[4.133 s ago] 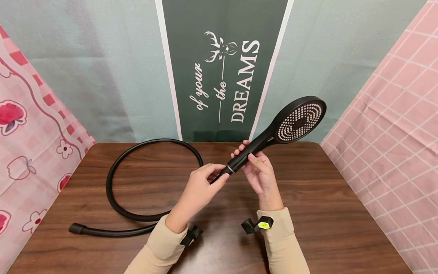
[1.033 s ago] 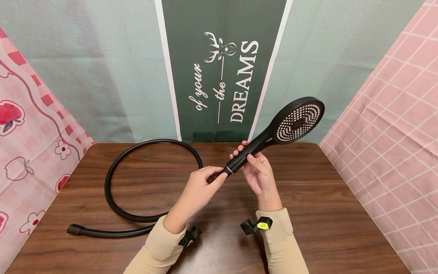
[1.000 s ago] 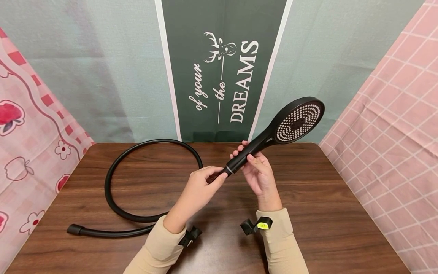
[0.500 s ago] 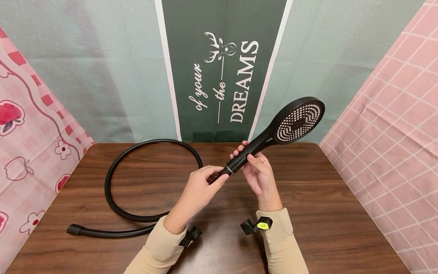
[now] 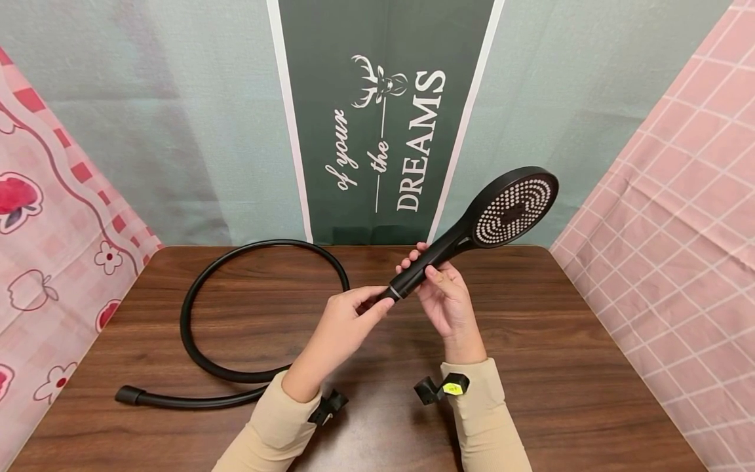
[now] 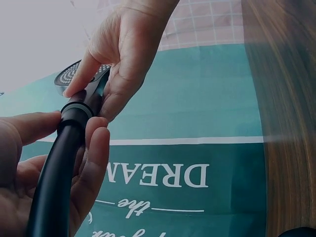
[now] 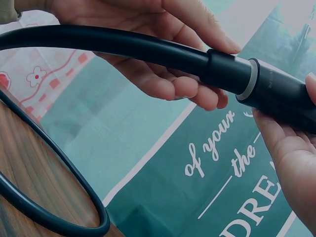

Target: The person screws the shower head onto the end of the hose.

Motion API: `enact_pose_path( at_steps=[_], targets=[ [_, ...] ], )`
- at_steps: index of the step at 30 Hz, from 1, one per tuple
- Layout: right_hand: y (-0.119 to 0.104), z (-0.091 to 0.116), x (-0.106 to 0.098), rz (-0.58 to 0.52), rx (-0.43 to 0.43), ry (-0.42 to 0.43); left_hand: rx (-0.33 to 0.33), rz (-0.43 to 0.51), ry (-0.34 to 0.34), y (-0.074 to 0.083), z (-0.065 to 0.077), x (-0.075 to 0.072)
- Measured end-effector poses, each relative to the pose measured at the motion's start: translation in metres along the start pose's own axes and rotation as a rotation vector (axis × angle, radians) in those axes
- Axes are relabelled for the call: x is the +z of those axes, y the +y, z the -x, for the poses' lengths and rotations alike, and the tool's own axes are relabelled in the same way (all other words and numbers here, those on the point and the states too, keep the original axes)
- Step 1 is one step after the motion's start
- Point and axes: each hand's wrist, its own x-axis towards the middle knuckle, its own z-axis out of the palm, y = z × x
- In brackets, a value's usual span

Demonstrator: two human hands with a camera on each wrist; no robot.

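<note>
A black handheld shower head (image 5: pixel 513 208) is held tilted above the table, its face of pale nozzles turned toward me. My right hand (image 5: pixel 451 308) grips its handle (image 5: pixel 421 265), thumb on the near side and fingertips showing behind. At the handle's lower end, my left hand (image 5: pixel 348 321) pinches the black hose's end collar (image 7: pixel 227 69) between thumb and fingers. A light ring (image 7: pixel 251 81) shows between collar and handle in the right wrist view. From there the black shower hose (image 5: pixel 187 314) runs under my left hand and loops over the table.
The hose's other end fitting (image 5: pixel 130 394) lies at the left of the wooden table (image 5: pixel 560 367). A green cloth with lettering (image 5: pixel 383 144) hangs behind the table's back edge. Pink patterned cloths (image 5: pixel 672 216) flank both sides.
Both hands stay in nearly the same place. The left thumb and fingers shift slightly on the hose collar, and the shower head moves only a touch.
</note>
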Motion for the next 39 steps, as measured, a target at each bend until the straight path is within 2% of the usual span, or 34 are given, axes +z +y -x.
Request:
enact_pose_path(
  at_steps=[15,18,24,29,33,39],
  targets=[
    [-0.0002,-0.0001,0.0021,0.01,-0.003,0.003,0.112,-0.125,0.085,0.005,0.0033,0.0039],
    [-0.0005,-0.0001,0.0024,0.009,-0.001,0.002,0.095,-0.105,0.074,0.0042,0.0028,0.0032],
    [-0.0012,0.0,0.0015,0.002,-0.009,-0.004,0.004,-0.029,0.013,0.001,0.001,-0.0006],
    [-0.0013,0.0,0.0017,0.0,-0.008,-0.008,0.001,-0.031,0.005,0.0031,0.0014,-0.0021],
    [-0.0012,0.0005,0.002,0.002,-0.006,-0.005,0.026,-0.053,0.027,0.0046,0.0016,-0.0011],
    [-0.0011,0.0005,0.0007,0.0,-0.009,-0.012,0.114,-0.118,0.072,0.0049,0.0033,0.0023]
  ],
)
